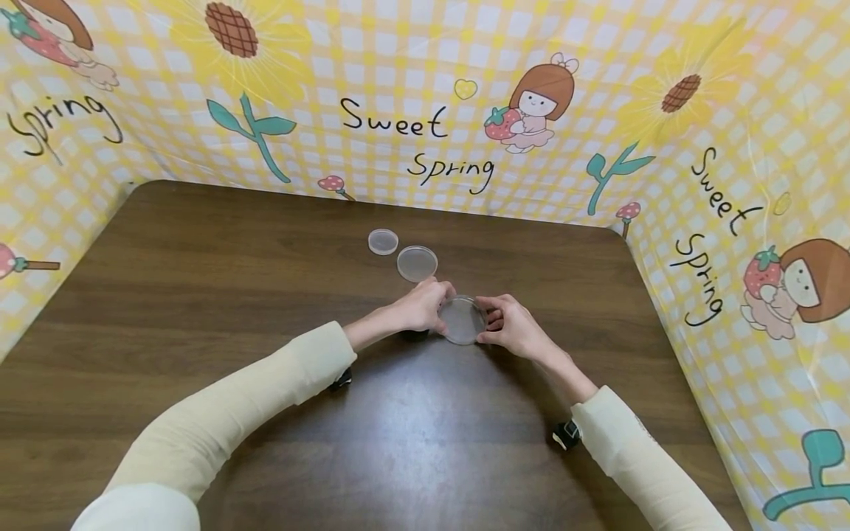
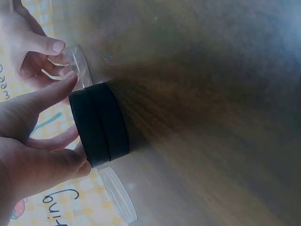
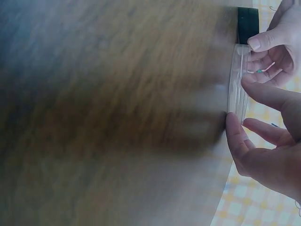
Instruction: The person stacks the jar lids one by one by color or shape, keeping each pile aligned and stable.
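A large clear petri dish (image 1: pixel 463 321) lies flat on the table between both hands. My left hand (image 1: pixel 422 304) holds its left rim, thumb at the near side and fingers at the far side. From the opposite side, my right hand (image 1: pixel 519 330) grips the rim with thumb and fingertips. The right wrist view shows the dish (image 3: pixel 238 89) edge-on, a layered clear rim. A black round object (image 2: pixel 99 126) with a seam around its side stands close to the left hand, mostly hidden below it in the head view. Its kind cannot be made out.
Beyond the left hand lie a medium clear dish (image 1: pixel 417 263) and a smaller clear dish (image 1: pixel 383 241). The brown wooden table (image 1: pixel 199 295) meets a yellow checked cloth (image 1: pixel 398 59) at the back and sides. Black devices sit under both wrists.
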Demonstrator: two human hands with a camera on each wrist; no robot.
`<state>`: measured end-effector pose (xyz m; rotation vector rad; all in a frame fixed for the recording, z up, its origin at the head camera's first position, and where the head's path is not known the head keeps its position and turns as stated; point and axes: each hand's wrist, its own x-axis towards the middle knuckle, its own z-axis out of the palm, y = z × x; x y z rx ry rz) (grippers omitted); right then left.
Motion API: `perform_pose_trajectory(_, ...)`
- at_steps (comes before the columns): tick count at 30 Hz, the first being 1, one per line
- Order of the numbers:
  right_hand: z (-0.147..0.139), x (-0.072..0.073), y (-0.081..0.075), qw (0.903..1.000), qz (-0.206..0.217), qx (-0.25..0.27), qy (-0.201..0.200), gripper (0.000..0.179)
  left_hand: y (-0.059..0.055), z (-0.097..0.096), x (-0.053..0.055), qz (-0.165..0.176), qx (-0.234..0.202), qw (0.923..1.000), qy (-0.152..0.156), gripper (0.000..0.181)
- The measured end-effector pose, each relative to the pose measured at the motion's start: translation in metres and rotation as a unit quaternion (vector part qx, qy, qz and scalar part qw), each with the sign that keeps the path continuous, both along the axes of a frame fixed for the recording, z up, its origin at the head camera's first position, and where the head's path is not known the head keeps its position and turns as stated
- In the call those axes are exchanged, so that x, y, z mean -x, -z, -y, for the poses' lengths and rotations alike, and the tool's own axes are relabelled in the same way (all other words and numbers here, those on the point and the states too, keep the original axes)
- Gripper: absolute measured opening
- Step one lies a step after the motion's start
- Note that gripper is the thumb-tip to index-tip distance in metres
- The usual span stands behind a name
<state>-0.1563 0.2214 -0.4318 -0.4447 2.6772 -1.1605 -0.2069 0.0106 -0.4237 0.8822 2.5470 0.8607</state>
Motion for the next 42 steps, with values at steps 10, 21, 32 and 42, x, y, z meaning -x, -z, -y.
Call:
perform_pose_trajectory(10, -0.004, 0.001, -0.001, 0.9999, 0.007, -0.01, -0.001, 0.064, -0.001, -0.003, -0.001, -0.001, 0.005, 1.0, 0.001, 0.06)
perform_pose_trajectory(21, -0.004, 0.002, 0.0, 0.9996, 0.02, 0.019, -0.008, 0.065, 0.0, -0.001, -0.001, -0.019, -0.009, 0.9997, 0.01, 0.059)
perform_pose_trajectory(32, -0.005, 0.002, -0.003, 0.9991, 0.015, 0.027, -0.031, 0.066, -0.002, 0.012, 0.005, -0.012, -0.039, 0.9984, -0.038, 0.054)
perform_pose_trajectory(42, -0.002, 0.007, -0.005, 0.9987, -0.005, 0.001, -0.051, 0.062, 0.0, 0.039, 0.018, -0.024, -0.101, 0.9904, -0.09, 0.041)
